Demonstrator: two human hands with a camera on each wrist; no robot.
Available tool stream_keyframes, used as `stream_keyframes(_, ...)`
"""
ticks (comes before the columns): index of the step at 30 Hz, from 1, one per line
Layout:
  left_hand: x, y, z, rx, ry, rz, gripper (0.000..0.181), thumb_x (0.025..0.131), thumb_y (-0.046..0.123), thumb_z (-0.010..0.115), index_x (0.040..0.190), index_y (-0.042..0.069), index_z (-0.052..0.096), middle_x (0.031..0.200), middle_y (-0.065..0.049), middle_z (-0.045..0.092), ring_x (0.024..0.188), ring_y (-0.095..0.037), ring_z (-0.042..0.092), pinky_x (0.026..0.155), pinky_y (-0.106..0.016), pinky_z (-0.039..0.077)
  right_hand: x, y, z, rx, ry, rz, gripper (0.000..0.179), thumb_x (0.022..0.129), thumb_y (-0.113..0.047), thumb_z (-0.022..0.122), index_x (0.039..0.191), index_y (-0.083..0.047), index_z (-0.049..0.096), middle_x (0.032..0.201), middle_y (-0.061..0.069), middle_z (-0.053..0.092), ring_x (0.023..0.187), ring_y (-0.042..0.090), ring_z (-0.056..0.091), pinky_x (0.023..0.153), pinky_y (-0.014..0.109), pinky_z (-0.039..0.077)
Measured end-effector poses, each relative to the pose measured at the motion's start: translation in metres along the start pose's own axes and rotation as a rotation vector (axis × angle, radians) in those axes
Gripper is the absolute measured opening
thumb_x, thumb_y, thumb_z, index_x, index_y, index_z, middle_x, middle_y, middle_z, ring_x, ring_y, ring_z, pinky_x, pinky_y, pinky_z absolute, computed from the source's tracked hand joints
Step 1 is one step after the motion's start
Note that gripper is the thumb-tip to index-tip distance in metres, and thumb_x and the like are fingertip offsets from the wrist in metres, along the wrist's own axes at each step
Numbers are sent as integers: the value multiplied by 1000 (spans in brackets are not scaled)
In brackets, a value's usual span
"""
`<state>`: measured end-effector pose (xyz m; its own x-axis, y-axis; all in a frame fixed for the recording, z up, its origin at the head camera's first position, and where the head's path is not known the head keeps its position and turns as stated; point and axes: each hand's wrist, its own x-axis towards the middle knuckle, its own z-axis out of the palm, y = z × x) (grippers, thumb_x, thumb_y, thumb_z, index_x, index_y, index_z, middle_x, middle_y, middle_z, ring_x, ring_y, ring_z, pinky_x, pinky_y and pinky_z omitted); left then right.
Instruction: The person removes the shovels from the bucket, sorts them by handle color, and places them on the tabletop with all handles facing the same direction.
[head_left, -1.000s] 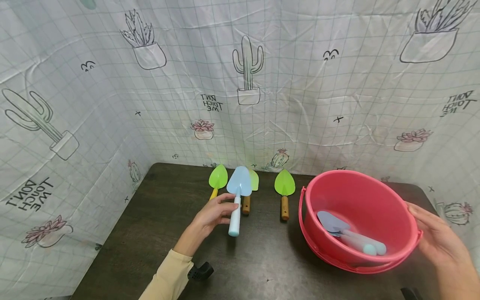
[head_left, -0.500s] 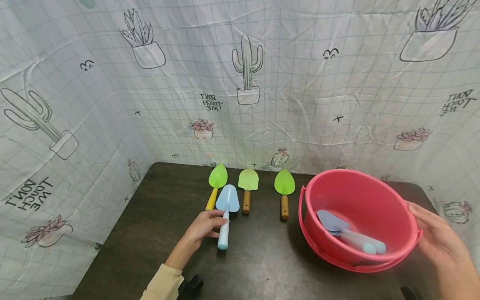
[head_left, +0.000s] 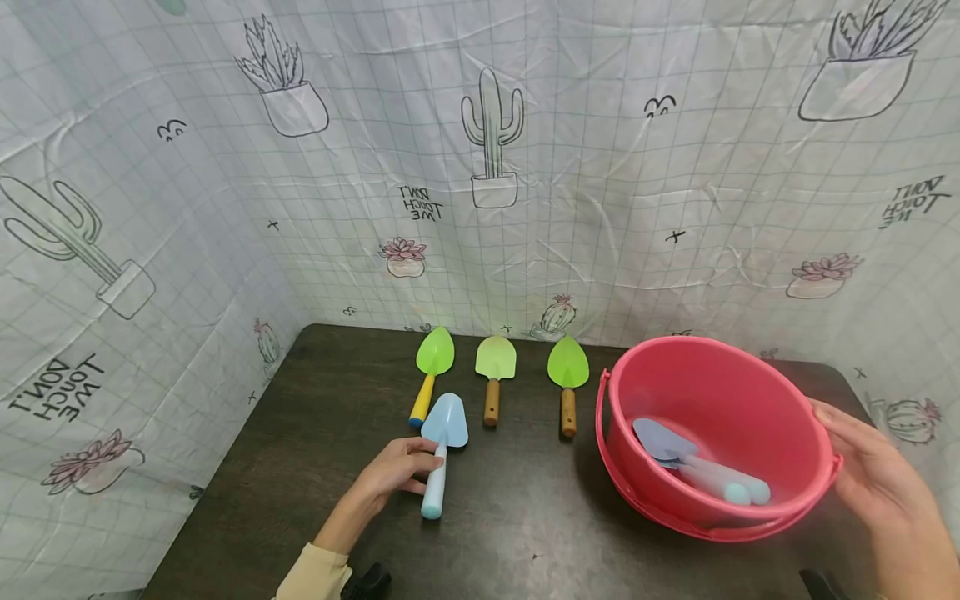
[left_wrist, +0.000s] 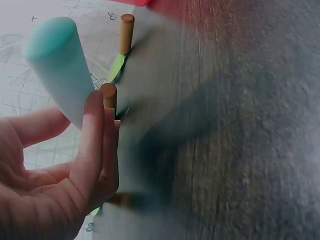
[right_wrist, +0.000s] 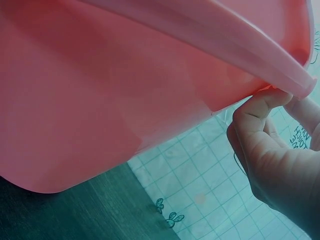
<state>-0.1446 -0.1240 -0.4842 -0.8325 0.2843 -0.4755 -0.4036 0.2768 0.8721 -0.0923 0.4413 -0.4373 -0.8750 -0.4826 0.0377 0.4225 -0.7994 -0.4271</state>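
My left hand pinches the white handle of a light blue hand trowel, its blade pointing away from me. In the left wrist view, thumb and fingers hold the handle by its teal-ended part, and a shadow falls on the table below. On the right stands a red bucket, tilted slightly towards me, whose far-right rim my right hand grips. Fingers and thumb close on that rim in the right wrist view. Inside the bucket lie blue-grey trowels with white handles, partly overlapping.
Along the back of the dark table lie a green trowel with a yellow handle, a pale green one with a wooden handle, and another green trowel with a wooden handle. A patterned curtain hangs behind.
My left hand has brought the light blue trowel towards me and to the left, uncovering the pale green trowel. The right hand and the bucket have stayed in place.
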Motion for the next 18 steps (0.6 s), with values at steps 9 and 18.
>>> stream_keyframes(9, -7, -7, -4, 11, -21, -8, 49, 90, 18, 64, 126, -12, 50, 112, -16, 59, 91, -21, 62, 72, -38, 56, 1, 2, 3, 0, -8, -11, 61, 105, -21, 3, 135, -7, 54, 128, 16, 59, 117, 29, 57, 96, 40, 42)
stream_keyframes(18, -15, -12, -6, 53, -41, -3, 39, 90, 15, 63, 117, -12, 56, 99, -12, 62, 81, -15, 62, 67, -33, 56, 0, 2, 3, 0, 4, -8, 62, 105, -21, 3, 135, -7, 54, 128, 16, 59, 117, 30, 57, 96, 41, 42)
